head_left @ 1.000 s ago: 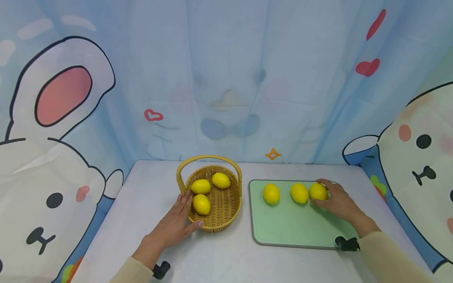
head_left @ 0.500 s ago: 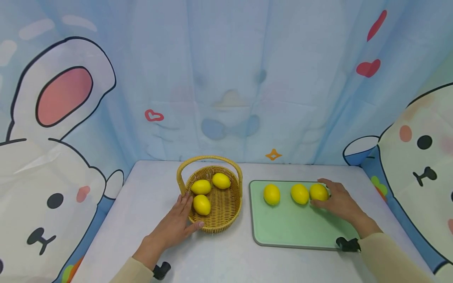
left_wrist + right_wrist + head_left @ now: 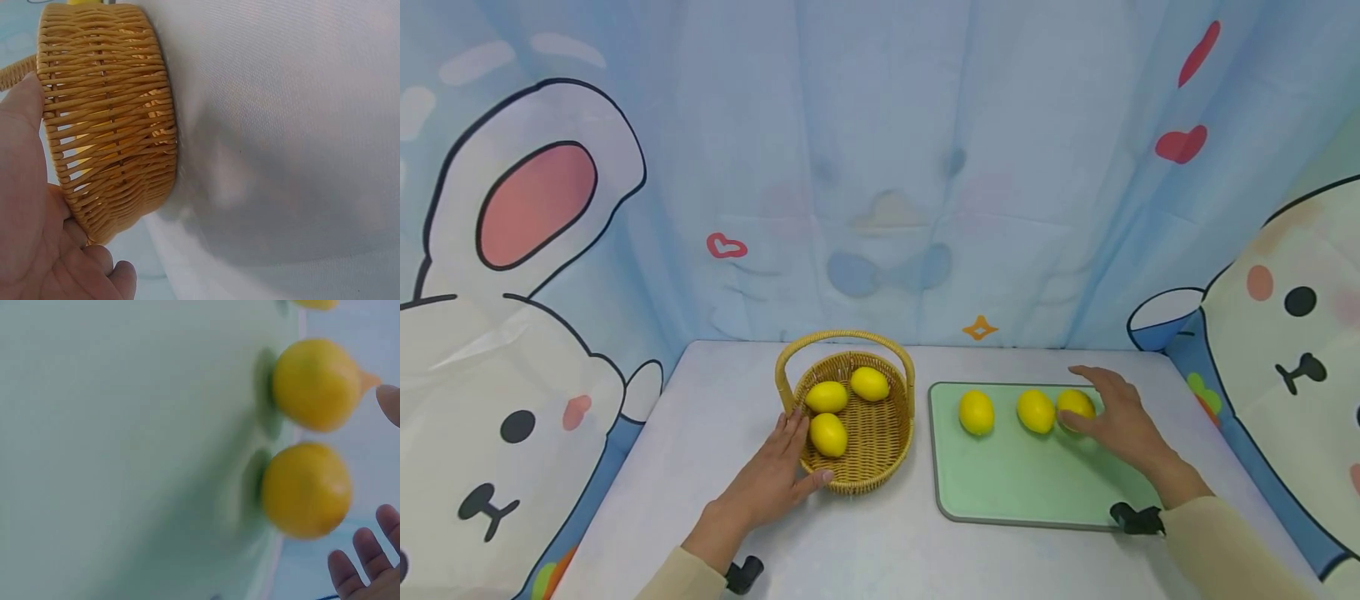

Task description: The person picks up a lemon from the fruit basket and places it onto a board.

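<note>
A round wicker basket (image 3: 880, 458) with a tall arched handle holds three lemons, one of them the nearest lemon (image 3: 828, 435). My left hand (image 3: 767, 479) rests against its left and front rim, fingers extended; in the left wrist view, the woven wall (image 3: 106, 125) lies beside this hand. Three more lemons sit in a row on a green tray (image 3: 1015, 483). Around the rightmost lemon (image 3: 1077, 403), my right hand (image 3: 1123, 421) stands spread, its thumb overlapping the fruit in the head view. In the right wrist view, that lemon (image 3: 306, 490) lies apart from the fingers.
The left lemon (image 3: 976, 412) and middle lemon (image 3: 1035, 411) lie beside the rightmost one on the tray. Both tray and basket stand on a white tabletop (image 3: 917, 558). A blue printed curtain (image 3: 880, 167) hangs behind the table.
My right hand has loosened from the rightmost lemon: its fingers have spread and lifted away to the upper right. The lemon stays on the tray. My left hand and the basket keep their place.
</note>
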Available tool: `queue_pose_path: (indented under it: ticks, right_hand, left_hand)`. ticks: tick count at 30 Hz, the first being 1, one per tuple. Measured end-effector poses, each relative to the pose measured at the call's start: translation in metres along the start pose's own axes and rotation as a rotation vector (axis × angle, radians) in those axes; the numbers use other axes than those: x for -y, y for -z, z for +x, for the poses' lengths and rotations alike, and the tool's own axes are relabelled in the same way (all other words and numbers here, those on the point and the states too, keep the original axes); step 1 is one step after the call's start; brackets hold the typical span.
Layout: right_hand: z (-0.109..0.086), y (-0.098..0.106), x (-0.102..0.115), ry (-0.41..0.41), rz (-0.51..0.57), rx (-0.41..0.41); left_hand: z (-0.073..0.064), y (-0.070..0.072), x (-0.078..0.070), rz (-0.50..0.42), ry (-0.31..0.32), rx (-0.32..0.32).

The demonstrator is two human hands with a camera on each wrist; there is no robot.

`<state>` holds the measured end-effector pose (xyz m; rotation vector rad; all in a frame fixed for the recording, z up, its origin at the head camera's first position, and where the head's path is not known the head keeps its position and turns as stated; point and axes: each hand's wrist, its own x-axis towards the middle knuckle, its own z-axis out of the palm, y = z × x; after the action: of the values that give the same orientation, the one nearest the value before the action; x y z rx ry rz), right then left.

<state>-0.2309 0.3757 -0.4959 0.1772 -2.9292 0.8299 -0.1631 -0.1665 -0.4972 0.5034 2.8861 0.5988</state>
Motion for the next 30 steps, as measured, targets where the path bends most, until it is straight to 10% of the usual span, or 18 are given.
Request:
queue_pose_path:
  ticks: [17,30]
  right_hand:
    - [-0.006,-0.033,0.129,0.330,0.242,-0.244]
    - [-0.015,-0.083,0.218,0.522,0.389,-0.109]
  left_hand:
    - [0.000,0.001,0.001,-0.034,0.005,0.011]
    - [0.000,0.002,0.000,-0.025,0.006,0.007]
